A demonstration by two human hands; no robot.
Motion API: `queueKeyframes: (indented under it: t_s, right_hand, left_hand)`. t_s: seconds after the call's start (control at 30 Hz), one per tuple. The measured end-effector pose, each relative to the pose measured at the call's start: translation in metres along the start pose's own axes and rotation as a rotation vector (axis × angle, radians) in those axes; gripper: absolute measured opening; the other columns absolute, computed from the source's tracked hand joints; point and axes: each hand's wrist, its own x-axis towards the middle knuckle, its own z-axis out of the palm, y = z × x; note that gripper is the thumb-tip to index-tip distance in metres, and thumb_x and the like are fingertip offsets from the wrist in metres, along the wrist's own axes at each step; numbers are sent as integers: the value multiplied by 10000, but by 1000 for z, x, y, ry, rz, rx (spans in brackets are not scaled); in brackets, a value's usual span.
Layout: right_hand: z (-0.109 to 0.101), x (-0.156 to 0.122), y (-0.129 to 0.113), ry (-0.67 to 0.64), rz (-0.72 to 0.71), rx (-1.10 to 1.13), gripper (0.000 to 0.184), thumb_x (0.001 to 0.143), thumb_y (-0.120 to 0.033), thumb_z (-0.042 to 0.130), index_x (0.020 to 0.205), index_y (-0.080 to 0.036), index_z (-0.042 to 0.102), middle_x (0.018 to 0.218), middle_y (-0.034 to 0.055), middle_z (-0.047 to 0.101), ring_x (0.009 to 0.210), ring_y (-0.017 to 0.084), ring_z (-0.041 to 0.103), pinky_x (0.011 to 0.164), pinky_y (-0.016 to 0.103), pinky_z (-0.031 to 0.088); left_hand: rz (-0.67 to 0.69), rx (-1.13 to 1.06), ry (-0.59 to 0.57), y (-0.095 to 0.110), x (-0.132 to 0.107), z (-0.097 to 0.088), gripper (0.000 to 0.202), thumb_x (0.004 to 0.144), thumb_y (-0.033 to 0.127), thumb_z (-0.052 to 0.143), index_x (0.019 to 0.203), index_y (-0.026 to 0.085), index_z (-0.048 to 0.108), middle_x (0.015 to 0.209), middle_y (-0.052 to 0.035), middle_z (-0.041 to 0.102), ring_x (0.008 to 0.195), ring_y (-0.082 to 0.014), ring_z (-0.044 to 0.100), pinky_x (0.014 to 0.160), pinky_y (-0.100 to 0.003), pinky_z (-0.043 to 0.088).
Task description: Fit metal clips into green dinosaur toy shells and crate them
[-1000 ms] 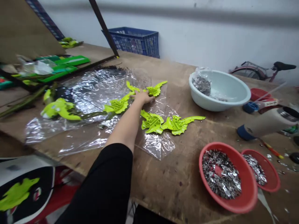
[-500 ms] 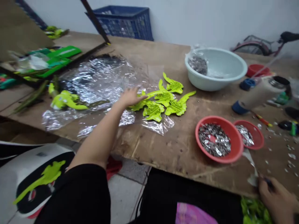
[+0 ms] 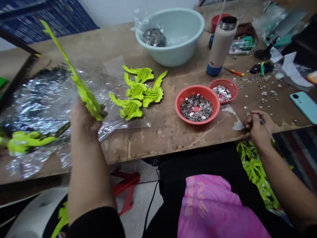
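My left hand [image 3: 85, 120] is closed on a lime-green plastic part [image 3: 83, 86], raised above the table with its long thin end pointing up and left. Several similar green plastic pieces [image 3: 133, 108] lie on and beside clear plastic sheeting [image 3: 116, 124], just right of that hand. At the table's front edge, my right hand [image 3: 260, 129] is closed round a slim tool with a dark end [image 3: 262, 121]; its kind is unclear. Nearest to this hand are a red bowl [image 3: 177, 105] of small metal pieces and a smaller red basket [image 3: 235, 94] of shiny bits.
A pale blue basin [image 3: 173, 56] holding bagged metal pieces stands at the back. Beside it are a bottle [image 3: 221, 46] and a small screwdriver-like tool [image 3: 234, 71]. A phone [image 3: 304, 107] and scattered bits lie at right. More green pieces [image 3: 255, 172] are below the table edge.
My left hand has taken one green plastic part from the group and lifted it up and left. The view has turned right. My right hand still grips the slim tool.
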Motion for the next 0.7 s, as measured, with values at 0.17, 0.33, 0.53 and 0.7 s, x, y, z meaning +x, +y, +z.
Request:
queueKeyframes:
  t_s: [0.17, 0.33, 0.53, 0.7]
  right_hand:
    - [45, 4, -77, -359, -285, 161, 128, 941, -366, 764, 981, -254, 810, 850, 33, 797, 735, 205, 763, 757, 383, 630]
    - [127, 33, -134, -1004, -567, -530, 155, 892, -111, 766, 1012, -207, 789, 970, 66, 790, 890, 245, 722, 829, 389, 537]
    - [172, 35, -137, -1251, -587, -843, 254, 951, -18, 561, 986, -174, 759, 920, 114, 752, 867, 254, 685, 749, 372, 411]
    - [161, 56, -128, -1162, -516, -428, 173, 822, -65, 743, 851, -214, 658, 865, 20, 735, 867, 227, 692, 849, 377, 516]
  left_hand:
    - [88, -181, -75, -45, -64, 107, 266, 1183, 273, 518, 988, 261, 699, 945, 78, 834, 1268, -35, 698, 712, -36, 542]
    - [26, -365, 8, -90, -43, 212, 205, 1002, 114, 669, 1112, 287, 656, 1318, 27, 817, 1568, -154, 596, 934, -174, 650]
    - [-5, -491, -213, -99, -26, 262, 761, 998, 69, 559, 1673, 405, 457, 1600, 41, 696, 1592, -185, 580, 1197, -317, 623]
    - [-29, -515, -326, -103, -40, 257, 1030, 850, -92, 465, 1710, 468, 387, 1576, 50, 707, 1493, -184, 675, 1179, -314, 637]
